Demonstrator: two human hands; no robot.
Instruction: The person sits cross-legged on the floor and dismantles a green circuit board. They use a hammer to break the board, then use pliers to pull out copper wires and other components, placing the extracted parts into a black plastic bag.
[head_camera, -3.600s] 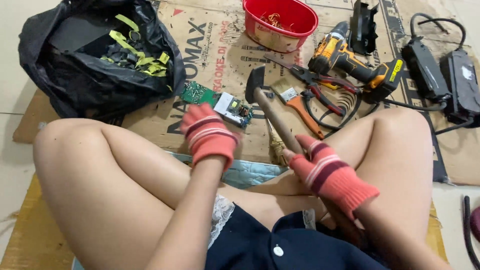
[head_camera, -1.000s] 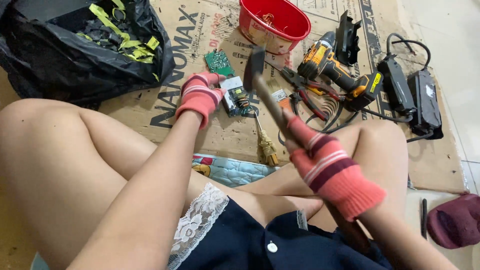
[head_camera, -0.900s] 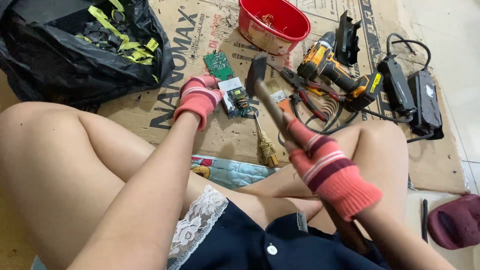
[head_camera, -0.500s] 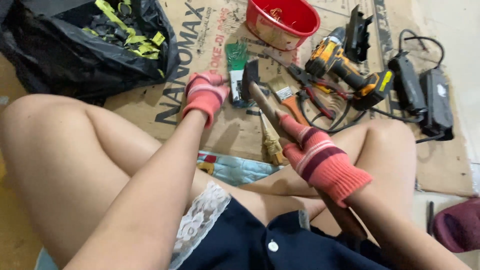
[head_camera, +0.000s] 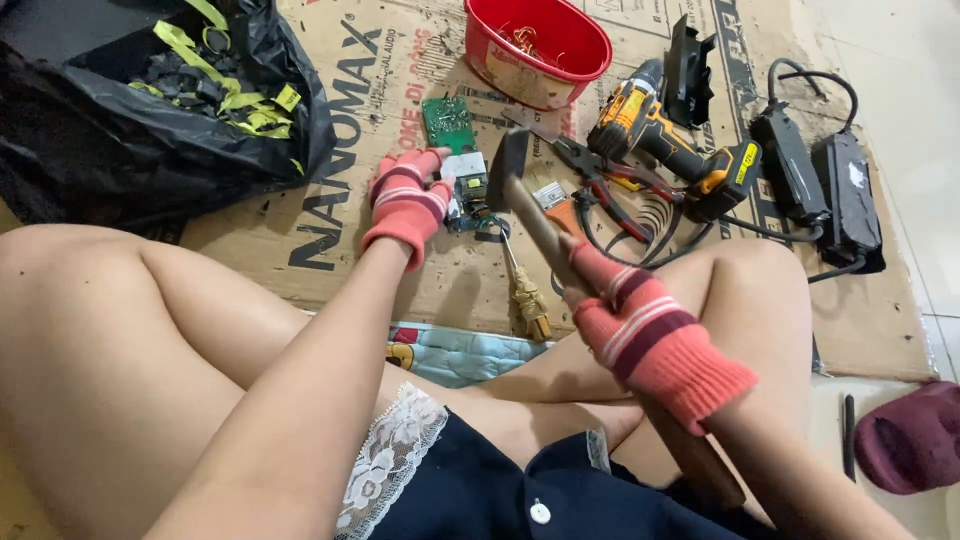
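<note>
A small circuit board (head_camera: 466, 186) lies on the cardboard sheet (head_camera: 330, 215), just beside a green board (head_camera: 447, 121). The gloved left hand (head_camera: 405, 200) rests on its edge, fingers bent; how firmly it grips is hard to tell. The gloved right hand (head_camera: 640, 325) is closed around a hammer (head_camera: 540, 225), head raised above the board. The handle's end is hidden behind the wrist. A red bowl (head_camera: 497, 62) holds coppery bits; a black bag (head_camera: 80, 140) holds yellow-green scraps.

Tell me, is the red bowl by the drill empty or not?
Not empty. The red bowl sits upright on the cardboard, and a small tangle of coppery bits lies inside on its bottom.
</note>
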